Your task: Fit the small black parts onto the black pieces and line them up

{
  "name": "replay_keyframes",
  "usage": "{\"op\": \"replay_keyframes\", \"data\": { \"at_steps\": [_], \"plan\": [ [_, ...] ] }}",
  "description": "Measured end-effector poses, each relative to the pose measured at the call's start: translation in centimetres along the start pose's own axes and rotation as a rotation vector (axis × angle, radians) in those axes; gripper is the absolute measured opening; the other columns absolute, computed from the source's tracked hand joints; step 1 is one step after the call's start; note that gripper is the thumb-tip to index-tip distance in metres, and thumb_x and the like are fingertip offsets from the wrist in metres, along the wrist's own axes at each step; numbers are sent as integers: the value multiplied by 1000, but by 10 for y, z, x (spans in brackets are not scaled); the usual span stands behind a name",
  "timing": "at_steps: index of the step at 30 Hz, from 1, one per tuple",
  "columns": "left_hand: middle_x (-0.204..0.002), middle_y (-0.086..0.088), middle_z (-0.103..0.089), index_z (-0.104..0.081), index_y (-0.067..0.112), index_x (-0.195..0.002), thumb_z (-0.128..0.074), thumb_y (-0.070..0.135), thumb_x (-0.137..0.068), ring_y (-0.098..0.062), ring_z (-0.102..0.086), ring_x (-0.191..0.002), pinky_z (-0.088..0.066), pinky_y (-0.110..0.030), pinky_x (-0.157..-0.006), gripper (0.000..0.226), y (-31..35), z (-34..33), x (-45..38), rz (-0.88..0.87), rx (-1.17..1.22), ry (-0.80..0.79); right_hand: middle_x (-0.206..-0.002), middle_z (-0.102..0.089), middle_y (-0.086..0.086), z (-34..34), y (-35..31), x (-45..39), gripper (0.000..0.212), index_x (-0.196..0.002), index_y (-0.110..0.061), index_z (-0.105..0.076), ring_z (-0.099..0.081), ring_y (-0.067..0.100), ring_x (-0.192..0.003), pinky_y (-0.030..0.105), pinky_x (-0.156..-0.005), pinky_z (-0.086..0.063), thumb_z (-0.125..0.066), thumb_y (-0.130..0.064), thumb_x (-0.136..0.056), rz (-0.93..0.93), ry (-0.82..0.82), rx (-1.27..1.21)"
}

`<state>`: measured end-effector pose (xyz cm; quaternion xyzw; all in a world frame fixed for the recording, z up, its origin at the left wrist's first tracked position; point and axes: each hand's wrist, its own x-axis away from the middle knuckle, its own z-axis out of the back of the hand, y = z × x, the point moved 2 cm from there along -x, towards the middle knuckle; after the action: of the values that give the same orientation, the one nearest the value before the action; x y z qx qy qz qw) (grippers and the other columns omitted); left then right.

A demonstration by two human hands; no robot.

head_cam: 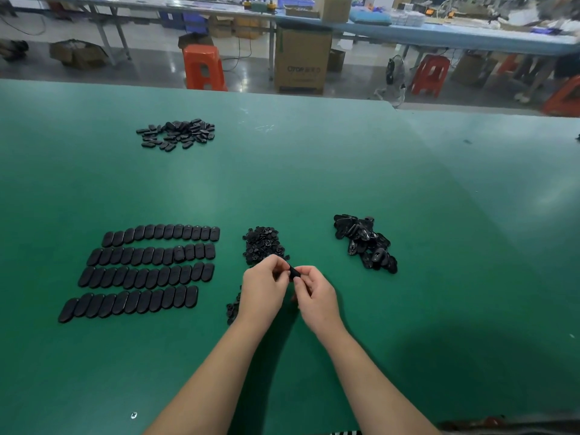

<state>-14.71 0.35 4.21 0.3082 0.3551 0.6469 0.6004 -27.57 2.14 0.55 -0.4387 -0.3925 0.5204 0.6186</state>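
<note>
Pinching one black piece [293,272] between them, the left hand [263,290] and right hand [315,296] meet just above the green table [314,171], fingers curled tight around it. Whether a small part sits on it cannot be told. Just beyond lies the heap of small black parts [263,244]; finished rows [147,271] lie to the left, loose pieces [365,243] to the right.
</note>
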Motion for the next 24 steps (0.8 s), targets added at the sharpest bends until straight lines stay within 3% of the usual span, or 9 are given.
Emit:
{"op": "replay_keyframes", "data": {
  "at_steps": [3, 5, 7, 11, 15, 24],
  "plan": [
    [-76, 13, -66, -63, 28, -84, -72, 16, -85, -5, -62, -73, -49, -18, -66, 15, 1, 2, -3, 27, -22, -1, -86, -73, -11, 0, 2, 0, 17, -102, -27, -64, -63, 1, -69, 26, -68, -52, -57, -11, -100, -11, -15, -36],
    [-88, 13, -66, -66, 30, -97, -77, 20, -83, -12, -62, -79, -53, -29, -75, 20, 1, 5, -4, 27, -46, 2, -75, -68, -12, 1, 3, -1, 17, -102, -27, -64, -58, 3, -60, 26, -63, -48, -56, -12, -101, -14, -20, -57],
    [-94, 13, -69, -70, 31, -105, -80, 22, -80, -12, -63, -82, -54, -32, -81, 29, 0, 7, -6, 36, -37, -38, -77, -70, -8, 1, 3, -1, 19, -101, -27, -65, -57, 6, -60, 30, -63, -49, -54, -11, -102, -14, -19, -85],
    [-70, 7, -72, -73, 27, -76, -82, 21, -77, -12, -63, -63, -55, -32, -65, 11, -4, 6, -8, 88, 86, -144, -73, -69, -11, 2, 3, -1, 17, -95, -27, -64, -56, 7, -59, 30, -62, -47, -57, -13, -101, 2, -9, -120],
    [-65, 8, -70, -73, 28, -75, -79, 19, -82, -5, -56, -52, -54, -32, -59, 13, -6, 6, -8, 124, 152, -168, -73, -68, -12, 2, 3, -1, 13, -96, -25, -63, -55, 6, -60, 29, -62, -47, -59, -14, -101, 5, -11, -121],
    [-72, 10, -70, -68, 28, -74, -72, 20, -85, -5, -61, -65, -48, -20, -60, 13, 1, 2, -2, 102, 51, -116, -76, -69, -13, 4, 0, -1, 17, -95, -27, -64, -56, 1, -60, 21, -60, -46, -57, -12, -102, -3, -9, -125]
  ]
}}
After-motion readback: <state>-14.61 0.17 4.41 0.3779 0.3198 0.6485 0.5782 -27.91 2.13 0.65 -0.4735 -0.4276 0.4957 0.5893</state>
